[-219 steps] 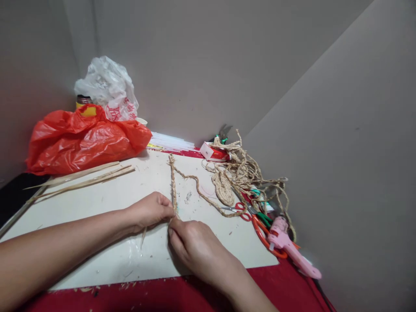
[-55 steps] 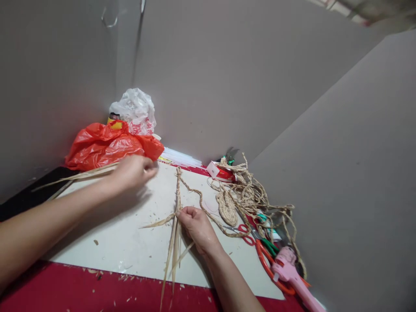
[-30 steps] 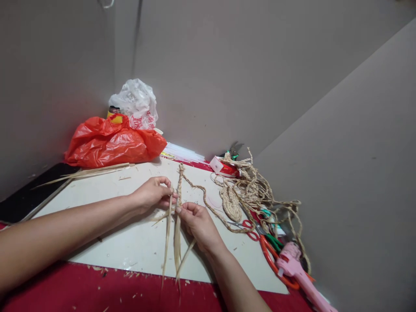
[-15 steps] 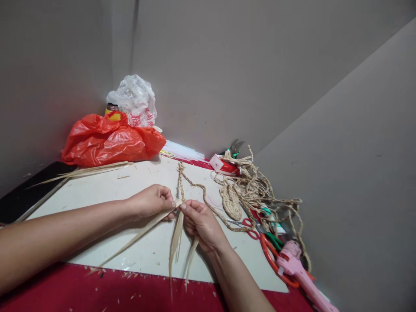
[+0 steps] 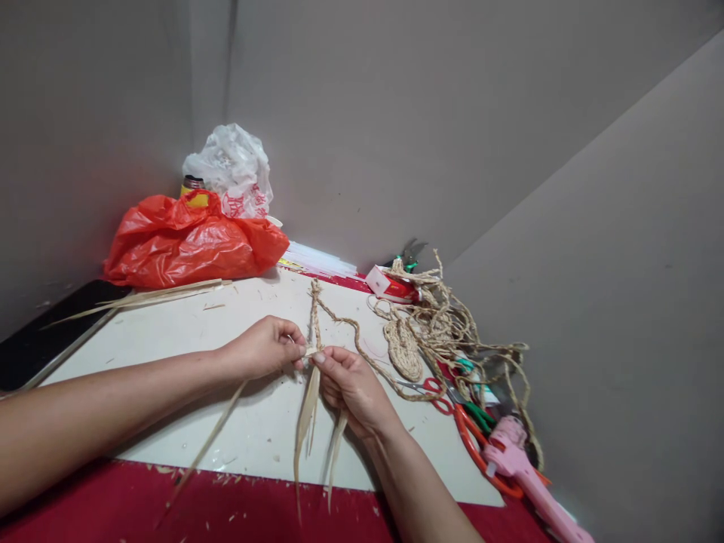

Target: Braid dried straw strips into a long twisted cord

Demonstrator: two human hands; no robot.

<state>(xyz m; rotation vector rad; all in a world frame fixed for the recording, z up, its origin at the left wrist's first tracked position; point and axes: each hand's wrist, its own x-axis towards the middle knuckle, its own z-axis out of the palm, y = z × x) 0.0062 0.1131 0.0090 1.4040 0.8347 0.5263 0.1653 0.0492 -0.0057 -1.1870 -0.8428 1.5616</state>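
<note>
A thin braided cord (image 5: pixel 315 317) of tan fibre lies on the white board (image 5: pixel 186 339), its lower end between my two hands. My left hand (image 5: pixel 277 345) pinches a pale fibre strip just left of the braid, and that strip's long tail slants down under my left wrist. Thumb and fingers of my right hand (image 5: pixel 345 381) are closed on the braid's working end. Loose strips (image 5: pixel 307 407) hang from there toward the board's front edge, one of them below my right palm.
At the back left sit a red plastic bag (image 5: pixel 197 241), a white bag (image 5: pixel 231 162) and a jar. Tangled cord (image 5: pixel 441 317), red-handled scissors (image 5: pixel 438 396), orange-handled shears and a pink glue gun (image 5: pixel 520 467) lie along the right side.
The strip in my left hand has shifted, its tail now partly hidden under my wrist and steeper. My left hand is slightly higher; my right hand stays nearly in place.
</note>
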